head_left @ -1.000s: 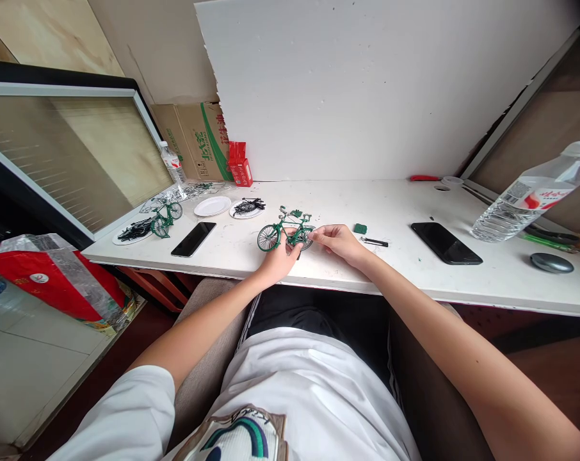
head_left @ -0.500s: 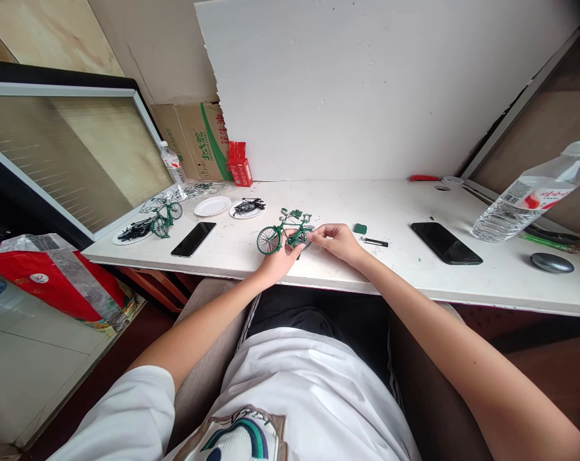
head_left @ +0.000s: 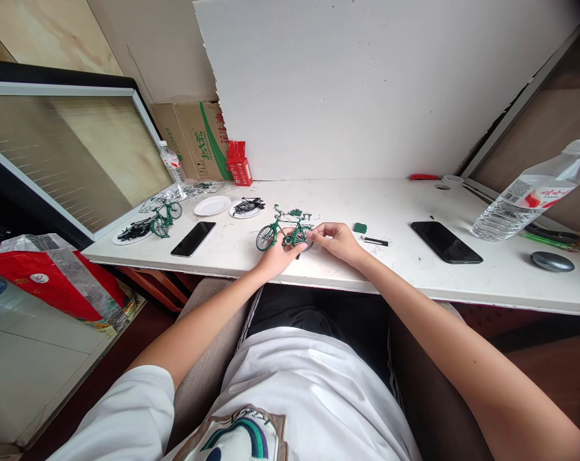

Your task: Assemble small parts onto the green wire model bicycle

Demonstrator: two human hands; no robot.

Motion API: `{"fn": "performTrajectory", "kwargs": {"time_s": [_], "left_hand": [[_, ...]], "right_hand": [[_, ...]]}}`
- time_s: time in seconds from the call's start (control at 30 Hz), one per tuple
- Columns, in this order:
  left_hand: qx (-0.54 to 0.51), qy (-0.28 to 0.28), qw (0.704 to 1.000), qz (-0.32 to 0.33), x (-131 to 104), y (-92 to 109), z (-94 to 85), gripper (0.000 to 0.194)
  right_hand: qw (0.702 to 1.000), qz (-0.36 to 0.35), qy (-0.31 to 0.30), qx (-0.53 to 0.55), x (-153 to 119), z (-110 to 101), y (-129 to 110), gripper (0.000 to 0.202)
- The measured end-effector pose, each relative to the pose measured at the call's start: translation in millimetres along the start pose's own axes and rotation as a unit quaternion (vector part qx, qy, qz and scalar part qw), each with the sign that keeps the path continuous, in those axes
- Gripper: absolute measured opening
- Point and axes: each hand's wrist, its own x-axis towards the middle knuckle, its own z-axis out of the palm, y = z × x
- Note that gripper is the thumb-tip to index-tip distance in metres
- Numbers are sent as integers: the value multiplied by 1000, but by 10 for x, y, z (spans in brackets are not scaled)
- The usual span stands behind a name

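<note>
The near edge of the white table [head_left: 415,288] runs straight across just beyond the person's lap. Just past that edge, at 12 o'clock, the left hand [head_left: 275,255] closes from below on the middle of a small green model bicycle [head_left: 284,232], thumb up against the frame. The right hand [head_left: 335,240] meets it from 1 o'clock, fingertips pinched at the rear wheel; whether they hold a small part there is too small to tell. The bicycle stands upright on the tabletop, front wheel toward 11 o'clock.

Just beside the right hand at 1 o'clock lie one small green piece [head_left: 360,227] and one thin dark tool [head_left: 374,241]. Bare tabletop lies open between the tool and the nearer black phone [head_left: 445,242] at 2 o'clock.

Two phones: the second [head_left: 193,238] lies at 10 o'clock. Three white plates: one bare [head_left: 212,205], one with dark parts [head_left: 246,207], one under dark parts [head_left: 132,232] at the left edge. A second green bicycle [head_left: 166,217] stands there.

Two water bottles: the large one [head_left: 530,195] at 3 o'clock, a small one [head_left: 173,163] far left. A grey oval object [head_left: 552,261] sits near the right edge. At the back, a white board [head_left: 367,89] closes the table off, with a cardboard box [head_left: 194,137] and red carton [head_left: 239,163] at 11 o'clock.
</note>
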Motion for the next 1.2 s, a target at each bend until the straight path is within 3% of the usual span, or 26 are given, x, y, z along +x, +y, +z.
{"fn": "performTrajectory", "kwargs": {"time_s": [0.27, 0.57, 0.8, 1.2], "left_hand": [[-28, -36, 999, -18, 35, 24, -20, 71], [-48, -67, 995, 53, 56, 146, -13, 43], [-35, -52, 997, 37, 14, 218, 1, 42], [-69, -44, 997, 13, 63, 160, -40, 52]], "right_hand": [[999, 34, 18, 19, 14, -4, 7, 58], [998, 52, -16, 43, 24, -21, 26, 56], [998, 42, -34, 43, 15, -19, 33, 57], [997, 44, -38, 50, -27, -1, -35, 57]]}}
